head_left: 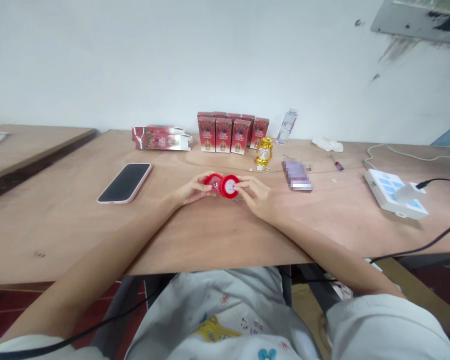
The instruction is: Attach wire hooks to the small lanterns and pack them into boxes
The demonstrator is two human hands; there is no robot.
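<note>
A small red lantern (pixel 222 188) with a clear middle lies tipped on its side in my hands, above the table. Its round base, red-rimmed with a white disc (pixel 229 186) inside, faces toward me. My left hand (pixel 194 192) is closed round the lantern's upper part and body. The fingertips of my right hand (pixel 257 196) are pinched together at the edge of the base, touching the white disc; whether they hold a small part there is hidden. Beyond my right hand a gold lantern (pixel 263 152) stands upright, with small pale bits beside its foot.
Several red printed boxes (pixel 223 135) stand at the wall; flattened-looking ones (pixel 162 138) lie left of them. A pink-edged phone (pixel 125 183) lies left, another phone (pixel 297 175) right. A bottle (pixel 287 126), tissue (pixel 327 144), screwdriver (pixel 337 163) and white power strip (pixel 394 194) with cables are farther right.
</note>
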